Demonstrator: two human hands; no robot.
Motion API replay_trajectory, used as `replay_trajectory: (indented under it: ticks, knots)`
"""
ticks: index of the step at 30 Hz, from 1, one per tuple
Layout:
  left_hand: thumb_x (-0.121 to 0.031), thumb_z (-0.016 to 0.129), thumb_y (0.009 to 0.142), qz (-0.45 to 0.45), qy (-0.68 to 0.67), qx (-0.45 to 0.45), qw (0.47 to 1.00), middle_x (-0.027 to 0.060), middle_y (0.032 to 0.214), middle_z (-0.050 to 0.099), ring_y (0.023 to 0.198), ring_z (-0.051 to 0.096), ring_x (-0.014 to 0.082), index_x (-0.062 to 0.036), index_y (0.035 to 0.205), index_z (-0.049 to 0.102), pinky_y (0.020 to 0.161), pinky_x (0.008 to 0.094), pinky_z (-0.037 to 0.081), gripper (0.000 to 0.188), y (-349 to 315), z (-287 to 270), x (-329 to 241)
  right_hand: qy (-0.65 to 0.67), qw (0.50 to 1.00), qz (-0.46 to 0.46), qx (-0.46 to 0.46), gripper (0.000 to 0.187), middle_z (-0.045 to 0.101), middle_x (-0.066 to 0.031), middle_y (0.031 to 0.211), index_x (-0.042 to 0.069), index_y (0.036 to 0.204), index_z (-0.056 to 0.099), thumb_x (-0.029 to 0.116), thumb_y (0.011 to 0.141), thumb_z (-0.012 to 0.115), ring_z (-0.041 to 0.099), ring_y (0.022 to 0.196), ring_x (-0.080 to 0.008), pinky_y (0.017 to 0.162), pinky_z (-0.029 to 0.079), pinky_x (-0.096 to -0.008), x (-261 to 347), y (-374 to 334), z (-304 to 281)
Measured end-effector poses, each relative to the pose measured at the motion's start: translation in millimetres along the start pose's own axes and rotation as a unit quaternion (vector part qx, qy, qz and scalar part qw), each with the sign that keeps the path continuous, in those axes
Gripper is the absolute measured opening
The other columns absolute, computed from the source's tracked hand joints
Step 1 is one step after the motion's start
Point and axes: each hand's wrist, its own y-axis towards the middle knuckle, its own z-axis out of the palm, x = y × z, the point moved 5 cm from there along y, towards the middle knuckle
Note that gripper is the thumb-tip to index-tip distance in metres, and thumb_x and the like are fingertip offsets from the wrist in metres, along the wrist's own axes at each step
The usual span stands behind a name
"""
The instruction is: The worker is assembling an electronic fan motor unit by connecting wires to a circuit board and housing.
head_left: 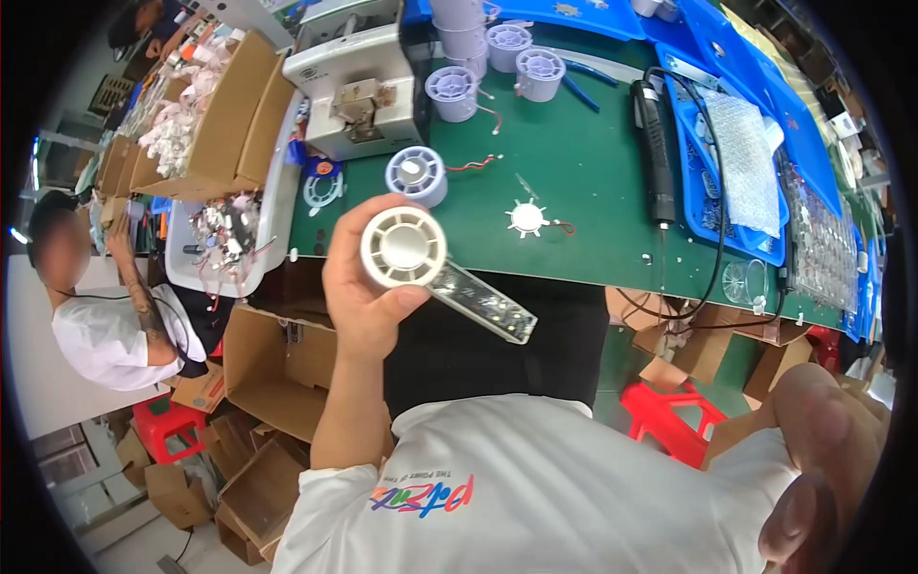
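The left hand (pixel 359 301) is curled around a white handheld fan (pixel 413 247), thumb in front and fingers behind, holding it up before the tabletop's near edge. The fan's round head has a smooth, satin centre ringed by spoked openings; its long, flat, see-through handle slants away to the right, small parts showing inside. The right arm (pixel 827 407) is bent up and blurred close to the camera; how its hand stands, or whether it has hold of anything, I cannot tell.

Beyond the fan, on the green tabletop (pixel 574 153), stands a lavender cylindrical housing (pixel 415 177) with a shiny round piece inside and a red wire trailing right. A flat white spoked disc (pixel 527 220) lies near the near edge.

Toward the right edge, a blue plastic tray (pixel 703 230) holds bubble wrap (pixel 741 163) and many tiny parts. A clear cup (pixel 746 282) lies by the near edge, close to that tray.

Off the left edge, a white plastic tub (pixel 176 251) contains a tangle of wired components, and a brown cardboard box (pixel 225 124) is heaped with whitish and pinkish pieces.
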Motion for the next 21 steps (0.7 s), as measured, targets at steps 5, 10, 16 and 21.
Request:
replay_trajectory:
  ticks: [5, 10, 16, 21]
  knots:
    - [-0.017, 0.09, 0.071, 0.007, -0.038, 0.043, 0.998, 0.0178, 0.132, 0.066, 0.11, 0.067, 0.0239, 0.0021, 0.146, 0.05, 0.096, 0.0336, 0.055, 0.086, 2.2, 9.1, 9.2, 0.093, 0.973, -0.035, 0.206, 0.027, 0.071, -0.0177, 0.104, 0.002, 0.094, 0.067, 0.024, 0.084, 0.079, 0.065, 0.078, -0.0267, 0.071, 0.051, -0.0372, -8.9, -17.7, 6.2]
    - [-0.014, 0.094, 0.071, 0.07, -0.047, 0.067, 0.994, 0.0178, 0.13, 0.066, 0.111, 0.068, 0.0259, -0.0009, 0.141, 0.052, 0.096, 0.0358, 0.056, 0.082, -2.5, 12.6, -0.1, 0.132, 0.987, -0.089, 0.001, 0.017, 0.066, -0.0058, 0.089, 0.005, 0.095, 0.07, 0.008, 0.082, 0.08, 0.061, 0.07, -0.0252, 0.065, 0.05, -0.035, -19.9, -0.2, 129.7]
    - [-0.016, 0.098, 0.071, 0.022, -0.055, 0.084, 0.995, 0.0171, 0.128, 0.067, 0.111, 0.068, 0.0266, -0.0036, 0.137, 0.053, 0.096, 0.0363, 0.057, 0.081, -0.8, 42.0, 10.5, 0.056, 0.983, 0.157, -0.076, 0.015, 0.071, -0.0143, 0.092, 0.001, 0.1, 0.067, 0.011, 0.09, 0.074, 0.067, 0.076, -0.0337, 0.072, 0.054, -0.0406, -128.6, 34.0, 176.9]
    - [-0.017, 0.099, 0.071, -0.011, 0.013, 0.083, 0.996, 0.0154, 0.124, 0.07, 0.108, 0.07, 0.0255, -0.005, 0.134, 0.051, 0.095, 0.0354, 0.057, 0.08, -19.0, 67.3, 29.7, -0.044, 0.976, 0.211, 0.039, 0.03, 0.071, -0.0244, 0.093, -0.003, 0.108, 0.061, 0.016, 0.09, 0.075, 0.068, 0.075, -0.0405, 0.072, 0.055, -0.0464, -156.8, 62.9, 236.0]
